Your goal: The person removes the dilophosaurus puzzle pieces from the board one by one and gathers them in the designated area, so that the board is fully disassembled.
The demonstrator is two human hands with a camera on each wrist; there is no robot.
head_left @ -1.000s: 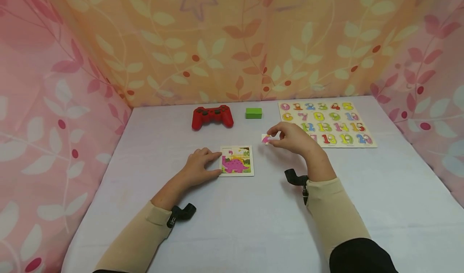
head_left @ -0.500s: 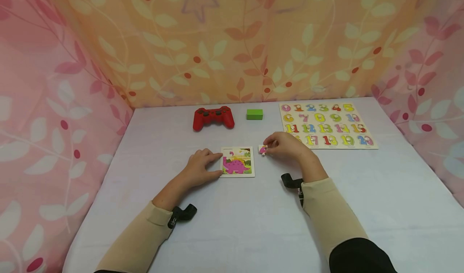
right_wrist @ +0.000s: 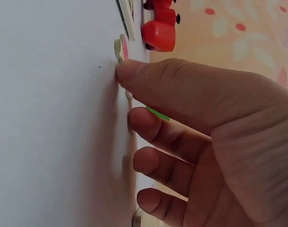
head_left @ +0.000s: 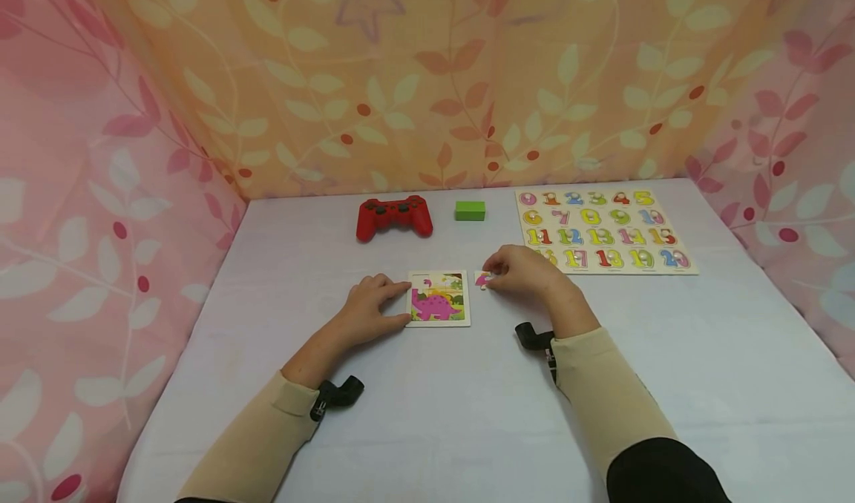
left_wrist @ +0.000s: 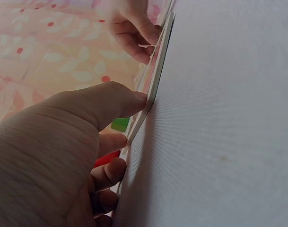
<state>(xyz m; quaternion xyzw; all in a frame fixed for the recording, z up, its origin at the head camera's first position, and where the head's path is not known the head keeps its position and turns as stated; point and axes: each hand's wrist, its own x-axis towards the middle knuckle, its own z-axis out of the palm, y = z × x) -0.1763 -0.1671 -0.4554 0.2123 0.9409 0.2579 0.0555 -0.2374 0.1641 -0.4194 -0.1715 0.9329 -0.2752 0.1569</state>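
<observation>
A small square dinosaur jigsaw puzzle (head_left: 437,306) in a pale frame lies in the middle of the table. My left hand (head_left: 367,310) holds its left side, thumb at the near corner and index finger at the far one. In the left wrist view the puzzle frame (left_wrist: 161,61) appears nearly edge-on, with the thumb on its rim. Just right of the frame, and apart from it, is a small pink-and-white jigsaw piece (head_left: 481,280). My right hand (head_left: 524,274) pinches this piece between thumb and fingers. The right wrist view shows the jigsaw piece (right_wrist: 119,49) beyond the thumb tip, close to the tabletop.
A red game controller (head_left: 394,217) and a green block (head_left: 470,211) lie toward the back. At the back right is a number board (head_left: 621,232), its near-left corner partly behind the right hand. Patterned cloth (head_left: 427,80) surrounds the white table (head_left: 441,421).
My right hand has come nearer and leftward with the jigsaw piece, bringing it beside the puzzle's right edge. The piece has turned in the fingers. My left hand stays on the puzzle.
</observation>
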